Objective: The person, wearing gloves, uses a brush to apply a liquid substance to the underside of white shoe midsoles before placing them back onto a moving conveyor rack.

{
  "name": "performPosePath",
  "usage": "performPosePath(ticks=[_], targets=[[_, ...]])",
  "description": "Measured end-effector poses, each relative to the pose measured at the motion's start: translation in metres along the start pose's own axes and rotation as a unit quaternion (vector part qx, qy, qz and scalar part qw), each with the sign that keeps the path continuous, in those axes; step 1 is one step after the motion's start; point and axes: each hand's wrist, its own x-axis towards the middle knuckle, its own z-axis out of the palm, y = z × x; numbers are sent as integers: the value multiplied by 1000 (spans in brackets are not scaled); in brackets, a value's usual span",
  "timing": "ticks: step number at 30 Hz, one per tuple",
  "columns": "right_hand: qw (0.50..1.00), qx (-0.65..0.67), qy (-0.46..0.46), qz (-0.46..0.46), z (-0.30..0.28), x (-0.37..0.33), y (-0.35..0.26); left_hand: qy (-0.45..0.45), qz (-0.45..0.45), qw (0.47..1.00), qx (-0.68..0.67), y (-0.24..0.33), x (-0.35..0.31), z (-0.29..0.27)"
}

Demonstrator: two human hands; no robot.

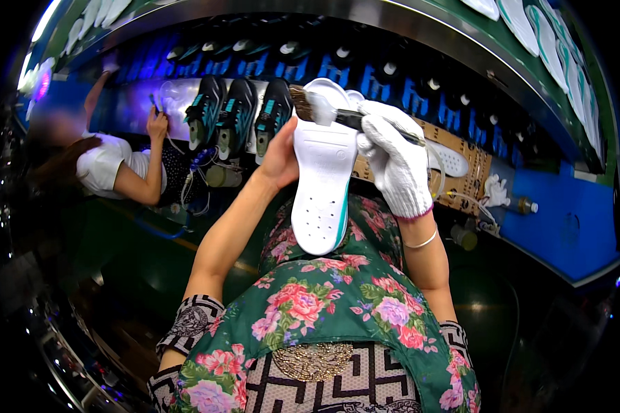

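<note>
My bare left hand (282,157) grips a white shoe insole (322,162) by its left edge. The insole hangs upright in front of my apron, with a teal side edge and small holes at its lower end. In a white knit glove, my right hand (395,155) is closed around the dark handle of a brush (300,103). Its brown bristles point left, over the insole's upper end, close to my left fingertips. Whether the bristles touch the insole I cannot tell. Just left of the insole stands a black and teal sneaker (274,113).
Two more sneakers (235,117) stand farther left, near a co-worker (120,162). Behind runs a row of shoes on blue supports (334,72). Cardboard (479,162) bears another perforated insole (449,160). A bottle (523,204) lies by the blue panel (561,227). White insoles (517,24) line the overhead shelf.
</note>
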Motion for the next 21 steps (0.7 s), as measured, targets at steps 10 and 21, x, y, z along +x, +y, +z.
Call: performPosePath(ticks=[10, 21], targets=[[932, -324, 7, -163, 2, -7, -15, -69, -83, 989, -101, -41, -13, 31], [662, -593, -66, -455, 18, 14, -7, 87, 46, 992, 77, -41, -2, 57]])
